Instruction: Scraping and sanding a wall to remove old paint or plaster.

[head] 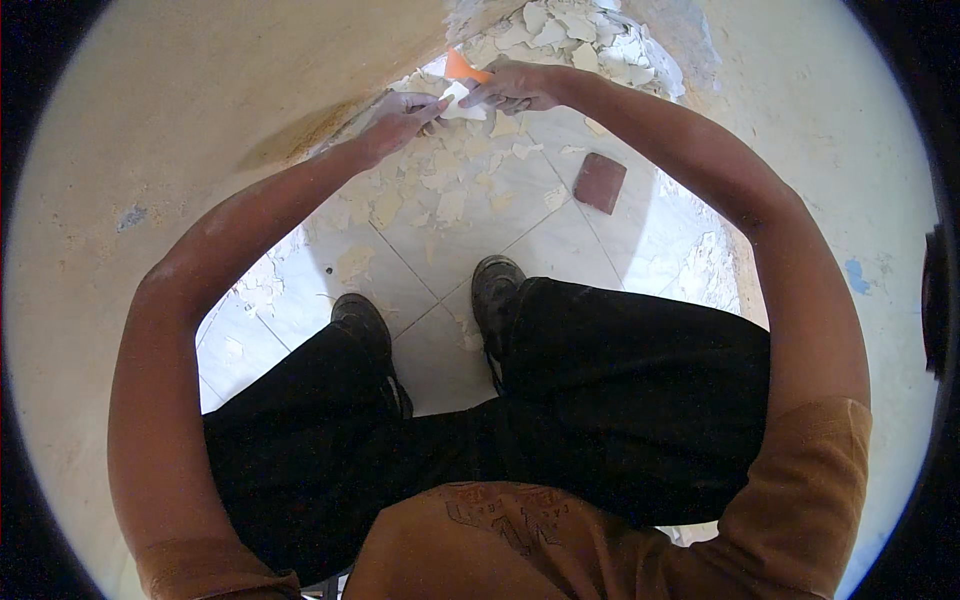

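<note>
A white flake of paint or plaster (465,107) is pinched by the fingertips of my left hand (405,118). My right hand (519,84) comes at it from the other side, its fingers touching the flake too. That same hand grips an orange plastic scraper (461,66), whose flared end points up and to the left; the rest of it is hidden in the fingers. Pale dust coats both hands. Just beyond them a heap of cream and white paint flakes (551,34) fills the corner where the walls meet.
Loose flakes (450,204) litter the tiled floor (525,232) below my hands. A reddish-brown block (599,183) lies on the tiles to the right. Worn walls rise close on the left (225,97) and right (810,135). My dark shoes (498,281) stand on the floor.
</note>
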A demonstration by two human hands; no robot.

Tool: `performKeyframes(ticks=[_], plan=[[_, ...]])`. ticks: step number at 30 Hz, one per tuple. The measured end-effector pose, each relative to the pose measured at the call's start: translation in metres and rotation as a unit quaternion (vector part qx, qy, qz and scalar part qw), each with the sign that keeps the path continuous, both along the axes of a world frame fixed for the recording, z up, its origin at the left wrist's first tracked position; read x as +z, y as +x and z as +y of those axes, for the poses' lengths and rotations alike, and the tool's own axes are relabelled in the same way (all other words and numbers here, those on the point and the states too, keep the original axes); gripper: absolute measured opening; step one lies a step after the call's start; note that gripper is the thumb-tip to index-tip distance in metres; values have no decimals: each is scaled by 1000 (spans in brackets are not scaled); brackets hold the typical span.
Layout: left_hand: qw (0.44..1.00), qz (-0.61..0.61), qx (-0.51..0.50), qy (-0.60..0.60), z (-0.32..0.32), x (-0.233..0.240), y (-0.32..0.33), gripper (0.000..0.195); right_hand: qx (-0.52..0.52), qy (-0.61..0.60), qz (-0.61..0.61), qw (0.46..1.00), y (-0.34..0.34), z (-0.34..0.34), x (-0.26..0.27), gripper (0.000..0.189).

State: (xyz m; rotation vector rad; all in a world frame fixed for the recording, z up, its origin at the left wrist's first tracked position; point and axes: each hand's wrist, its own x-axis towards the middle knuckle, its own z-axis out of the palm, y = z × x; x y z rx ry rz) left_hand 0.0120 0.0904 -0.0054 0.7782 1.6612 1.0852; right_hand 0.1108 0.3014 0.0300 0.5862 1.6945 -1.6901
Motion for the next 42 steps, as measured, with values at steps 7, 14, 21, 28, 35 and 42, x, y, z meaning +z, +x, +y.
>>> performKeyframes(ticks=[7,14,21,28,35,42], plan=[[997,36,-47,49,6,0,3,44,25,-15,-12,999,-1,8,-3,20],[978,178,-103,36,3,6,-6,40,64,-20,-20,998,-3,7,12,27],[936,312,-151,55,-1,25,-12,35,94,-14,-23,995,1,23,2,29],[915,364,-167,46,-18,13,-20,33,63,33,3,997,5,22,4,25],[955,278,-89,42,4,23,5,42,14,15,35,999,-4,-4,9,18],[990,140,-18,-4,4,16,-1,41,12,41,82,996,-9,-10,5,17]])
